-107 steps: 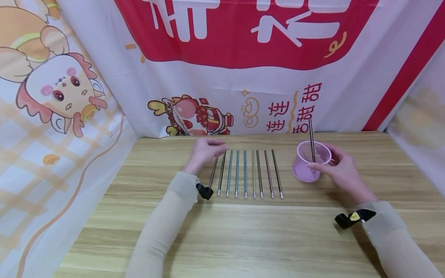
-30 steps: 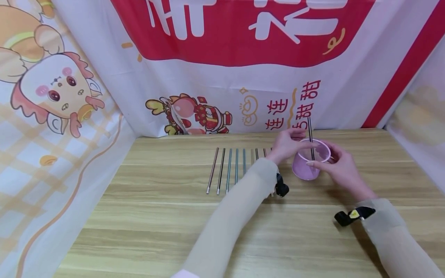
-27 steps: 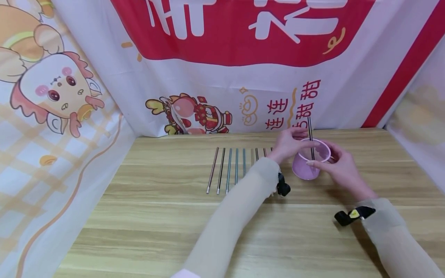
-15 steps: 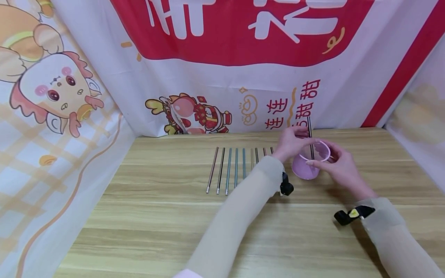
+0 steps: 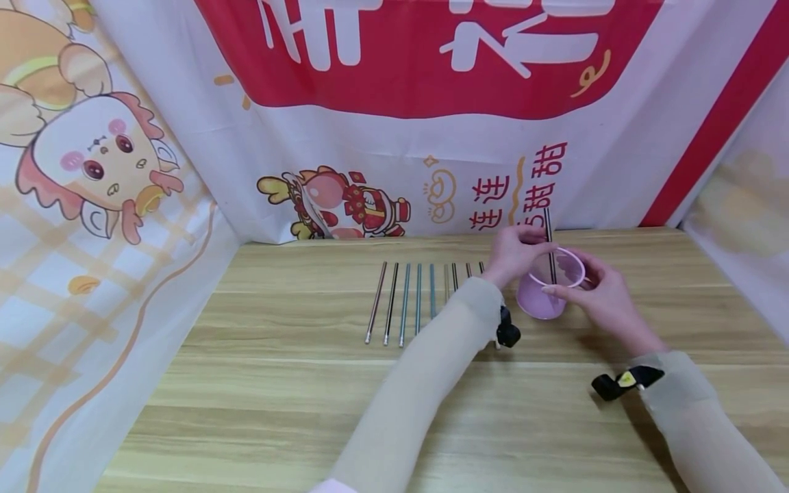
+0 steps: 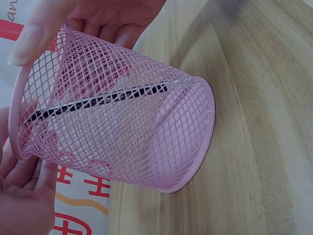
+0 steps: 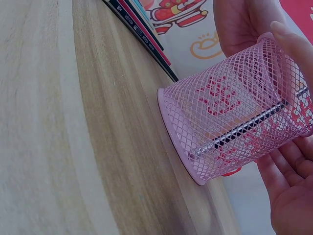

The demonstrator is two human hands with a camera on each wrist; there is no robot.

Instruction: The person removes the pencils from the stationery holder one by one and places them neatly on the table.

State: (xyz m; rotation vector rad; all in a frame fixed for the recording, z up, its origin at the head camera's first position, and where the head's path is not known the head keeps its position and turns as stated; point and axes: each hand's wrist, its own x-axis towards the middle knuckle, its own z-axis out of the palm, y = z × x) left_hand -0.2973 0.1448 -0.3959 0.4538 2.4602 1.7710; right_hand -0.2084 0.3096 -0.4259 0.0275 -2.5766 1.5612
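A pink mesh pencil cup stands on the table with a dark striped pencil leaning upright inside it. My right hand grips the cup, its thumb on the near side and its fingers behind. At the cup's mouth, my left hand pinches the pencil between thumb and fingers. In the left wrist view the pencil shows through the mesh, its upper end passing out by the rim. The right wrist view shows its silvery lower end near the base of the cup.
Left of the cup, a row of several pencils lies side by side on the wooden table. The left forearm covers parts of those on the right. A printed cloth hangs behind the table.
Since the oldest frame, my left hand has moved right, from the row's left end to the pencil in the cup. Over the last second its thumb has drawn back slightly. The right hand stays put.
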